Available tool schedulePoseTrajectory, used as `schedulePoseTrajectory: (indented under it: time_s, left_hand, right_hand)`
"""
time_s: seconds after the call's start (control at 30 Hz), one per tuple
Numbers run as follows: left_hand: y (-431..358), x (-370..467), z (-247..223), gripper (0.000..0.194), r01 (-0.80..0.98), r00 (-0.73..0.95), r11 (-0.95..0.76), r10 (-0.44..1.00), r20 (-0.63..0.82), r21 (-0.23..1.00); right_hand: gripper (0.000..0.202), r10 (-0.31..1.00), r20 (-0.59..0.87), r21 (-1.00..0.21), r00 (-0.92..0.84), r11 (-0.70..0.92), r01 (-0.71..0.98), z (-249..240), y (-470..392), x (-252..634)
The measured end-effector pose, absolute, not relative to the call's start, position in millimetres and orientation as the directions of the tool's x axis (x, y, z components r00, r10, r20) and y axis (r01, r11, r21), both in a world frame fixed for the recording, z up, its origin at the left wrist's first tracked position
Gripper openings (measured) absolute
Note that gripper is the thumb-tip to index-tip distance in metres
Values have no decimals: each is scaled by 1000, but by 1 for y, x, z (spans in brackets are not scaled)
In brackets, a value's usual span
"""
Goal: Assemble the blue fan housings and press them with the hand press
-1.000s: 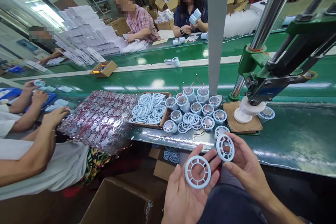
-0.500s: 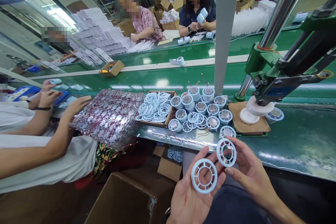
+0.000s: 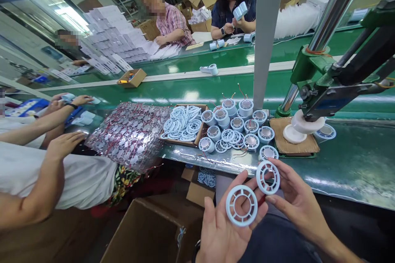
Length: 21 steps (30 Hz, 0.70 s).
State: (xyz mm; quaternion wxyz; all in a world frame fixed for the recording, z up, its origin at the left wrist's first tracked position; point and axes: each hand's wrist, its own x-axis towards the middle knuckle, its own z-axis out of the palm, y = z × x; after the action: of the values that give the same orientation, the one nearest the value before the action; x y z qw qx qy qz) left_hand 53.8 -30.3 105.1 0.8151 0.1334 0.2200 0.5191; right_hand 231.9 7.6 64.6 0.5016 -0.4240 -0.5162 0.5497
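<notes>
- Pale-blue spoked ring [image 3: 242,223] rests on the left hand [image 3: 222,226], palm up and fingers loosely spread, in front of the green press [image 3: 308,68] and to its left.
- From here I see the right hand [image 3: 298,197] pinching a second ring [image 3: 258,177] by its edge, nearer the press.
- Blue cylinders [image 3: 237,123] crowd the surface [image 3: 354,164] left of the press; farther left of it sits a cardboard tray [image 3: 202,131] heaped with rings [image 3: 182,121].

Factory assy. line, w/ press [image 3: 331,94], long green worktop [image 3: 173,93] & white pkg. stacks [image 3: 112,35].
</notes>
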Motion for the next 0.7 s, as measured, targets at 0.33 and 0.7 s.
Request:
schedulePoseTrajectory:
  time_s: [0.33, 0.7]
  left_hand:
    - [-27, 55, 108, 65, -810, 368, 419, 908, -201, 410]
    - [-30, 59, 108, 45, -790, 336, 434, 898, -285, 434]
  right_hand:
    - [57, 961, 210, -975, -178, 220, 34, 75, 3, 241]
    - [64, 872, 192, -933, -451, 304, 190, 91, -2, 223]
